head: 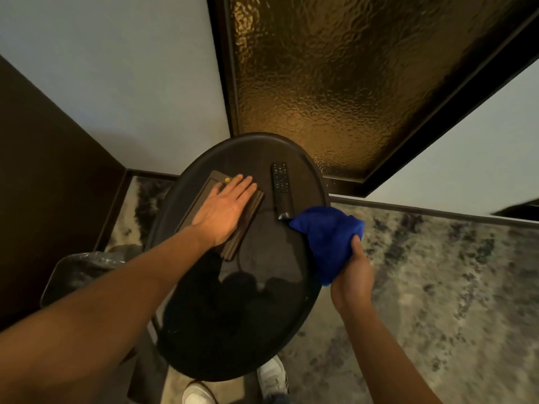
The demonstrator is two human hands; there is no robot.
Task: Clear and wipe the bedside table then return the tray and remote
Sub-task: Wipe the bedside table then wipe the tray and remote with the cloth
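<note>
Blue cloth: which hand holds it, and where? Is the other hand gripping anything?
Right hand grips the blue cloth by its bunched near end. Left hand lies flat on the tray, gripping nothing.

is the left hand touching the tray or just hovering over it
Touching. In the head view the left hand lies flat, palm down, on the tray, fingers spread across its top with no gap or shadow between them.

Dim warm light, soft glare on the dark glossy table (262, 316), wide-angle bending at blurred edges.
</note>
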